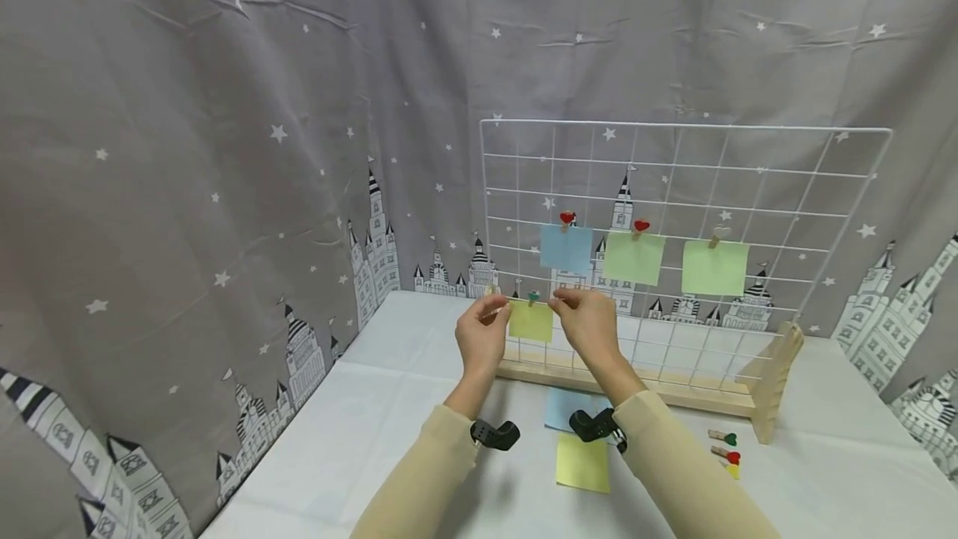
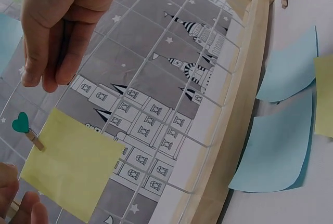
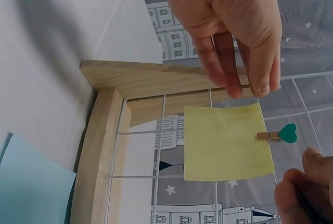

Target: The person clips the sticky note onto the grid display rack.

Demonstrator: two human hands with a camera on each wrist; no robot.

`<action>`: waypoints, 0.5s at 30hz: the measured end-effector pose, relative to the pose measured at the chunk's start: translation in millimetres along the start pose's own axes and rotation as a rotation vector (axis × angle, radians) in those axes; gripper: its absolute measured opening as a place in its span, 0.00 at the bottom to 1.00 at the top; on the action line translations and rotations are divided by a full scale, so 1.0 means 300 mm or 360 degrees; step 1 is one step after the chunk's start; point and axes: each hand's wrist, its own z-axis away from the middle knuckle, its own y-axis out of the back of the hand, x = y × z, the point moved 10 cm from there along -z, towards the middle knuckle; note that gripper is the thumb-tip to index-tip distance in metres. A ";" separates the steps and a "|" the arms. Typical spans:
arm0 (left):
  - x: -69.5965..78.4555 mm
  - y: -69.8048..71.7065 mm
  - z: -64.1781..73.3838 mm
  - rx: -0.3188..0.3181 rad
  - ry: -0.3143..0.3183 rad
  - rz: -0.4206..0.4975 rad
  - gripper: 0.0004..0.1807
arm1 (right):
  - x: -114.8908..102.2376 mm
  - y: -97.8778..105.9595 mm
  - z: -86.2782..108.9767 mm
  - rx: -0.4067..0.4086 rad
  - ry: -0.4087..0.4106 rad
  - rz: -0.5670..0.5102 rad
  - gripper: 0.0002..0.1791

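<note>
A yellow sticky note [image 1: 530,322] hangs low at the left side of a white wire grid [image 1: 684,125]. A wooden clip with a green heart [image 3: 287,133] grips the note's top edge at a grid wire. My left hand [image 1: 481,338] is beside the note's left edge, thumb and fingers loosely bent. On the other side, my right hand [image 1: 589,324] has its fingertips close to the upper right corner; the right wrist view shows only part of that hand, at lower right. Both hands stand apart from the note, and neither shows anything between its fingers.
Higher on the grid hang a blue note [image 1: 565,249] and two green notes [image 1: 634,259], each under a heart clip. A wooden base [image 1: 699,398] supports the grid. Blue notes [image 2: 273,154], a yellow note [image 1: 583,463] and loose heart clips [image 1: 724,455] lie on the white table.
</note>
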 end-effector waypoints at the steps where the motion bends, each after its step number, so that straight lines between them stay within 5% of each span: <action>1: 0.001 0.002 0.001 -0.0004 -0.0007 0.0004 0.05 | 0.000 0.002 0.002 -0.0002 -0.0001 -0.0005 0.14; 15: -0.003 0.000 0.020 -0.0097 0.0001 0.0040 0.07 | 0.034 0.036 0.035 0.0009 -0.0013 -0.0013 0.14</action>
